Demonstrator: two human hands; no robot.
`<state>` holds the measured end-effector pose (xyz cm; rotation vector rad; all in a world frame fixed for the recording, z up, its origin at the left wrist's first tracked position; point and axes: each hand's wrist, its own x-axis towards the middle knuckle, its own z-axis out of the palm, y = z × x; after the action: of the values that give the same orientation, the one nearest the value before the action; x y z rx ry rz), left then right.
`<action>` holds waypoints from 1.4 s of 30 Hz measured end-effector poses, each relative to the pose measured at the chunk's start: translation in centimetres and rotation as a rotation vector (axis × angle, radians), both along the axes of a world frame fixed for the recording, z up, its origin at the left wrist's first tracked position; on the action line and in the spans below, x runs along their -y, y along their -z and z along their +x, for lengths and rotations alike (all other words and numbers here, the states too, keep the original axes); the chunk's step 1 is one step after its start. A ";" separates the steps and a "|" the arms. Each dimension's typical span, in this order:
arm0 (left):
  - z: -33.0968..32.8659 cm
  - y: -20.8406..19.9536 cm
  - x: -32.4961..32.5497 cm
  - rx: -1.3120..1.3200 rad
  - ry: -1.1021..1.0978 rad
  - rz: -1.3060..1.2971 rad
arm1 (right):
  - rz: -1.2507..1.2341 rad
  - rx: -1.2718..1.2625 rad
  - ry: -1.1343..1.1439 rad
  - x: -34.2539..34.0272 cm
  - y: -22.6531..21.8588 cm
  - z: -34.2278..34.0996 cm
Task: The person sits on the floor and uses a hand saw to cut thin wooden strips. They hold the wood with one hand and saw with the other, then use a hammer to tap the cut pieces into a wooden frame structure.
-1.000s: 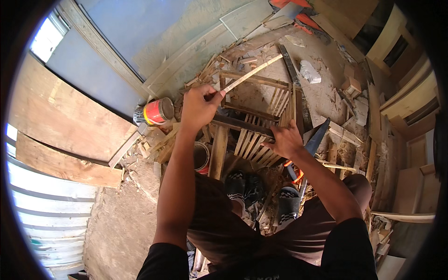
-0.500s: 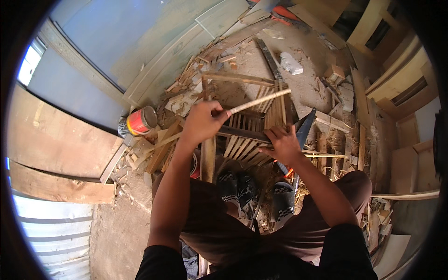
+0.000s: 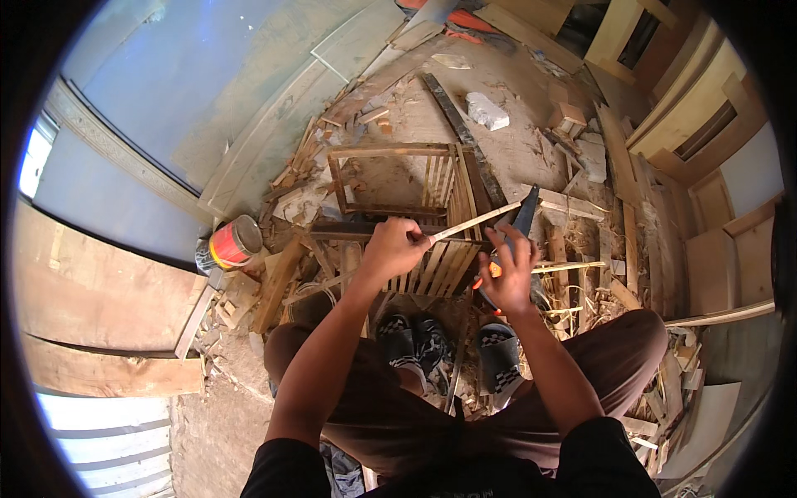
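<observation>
My left hand (image 3: 397,246) is closed around one end of a thin, pale wooden stick (image 3: 473,222), which slants up to the right. The stick's far end lies close to the blade of a hand saw (image 3: 526,212) in this view. Over the saw's orange and black handle, my right hand (image 3: 509,272) has its fingers apart and slightly curled; whether it touches the handle is partly hidden. Below and beyond both hands stands a slatted wooden frame (image 3: 398,150) with a dark crossbar, its slats on the near and right sides.
A red and yellow paint can (image 3: 236,241) stands at left among wood scraps. Offcuts and shavings litter the floor around the frame. A long dark timber (image 3: 448,108) and a whitish lump (image 3: 487,111) lie beyond. Wooden panels (image 3: 689,158) lean at right. My sandalled feet are below the frame.
My right hand has lifted off the frame's crossbar and come to the saw handle, fingers more raised. My left hand has lowered and moved right with the stick. The whole view has shifted slightly.
</observation>
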<state>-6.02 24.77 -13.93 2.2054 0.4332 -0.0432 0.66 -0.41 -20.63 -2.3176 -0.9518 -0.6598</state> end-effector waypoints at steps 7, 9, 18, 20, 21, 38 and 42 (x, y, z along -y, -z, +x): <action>1.5 2.6 2.1 0.114 -0.002 0.020 | 0.147 -0.698 0.191 6.3 11.7 -1.8; 1.7 2.7 1.9 0.074 -0.006 0.050 | 0.107 -0.771 0.161 6.0 13.3 -2.9; 1.8 3.0 1.6 0.029 -0.029 0.001 | -0.291 -1.015 0.262 4.3 20.8 -2.4; 2.3 2.6 2.8 0.120 -0.004 0.076 | -0.329 -0.958 0.296 5.4 24.2 -1.6; 2.3 2.1 3.0 0.095 -0.010 0.073 | -0.341 -0.966 0.302 5.8 25.1 -1.2; 1.6 1.3 0.2 -0.053 0.006 0.052 | 1.166 -0.876 0.382 7.3 9.0 0.9; 2.5 0.3 1.1 -0.044 0.014 0.138 | 1.287 -0.725 0.220 10.8 -1.2 -4.7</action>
<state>-3.50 23.64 -14.22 2.3470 0.4578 -0.0712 -4.08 -11.20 -19.46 -1.2655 0.1285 -0.2795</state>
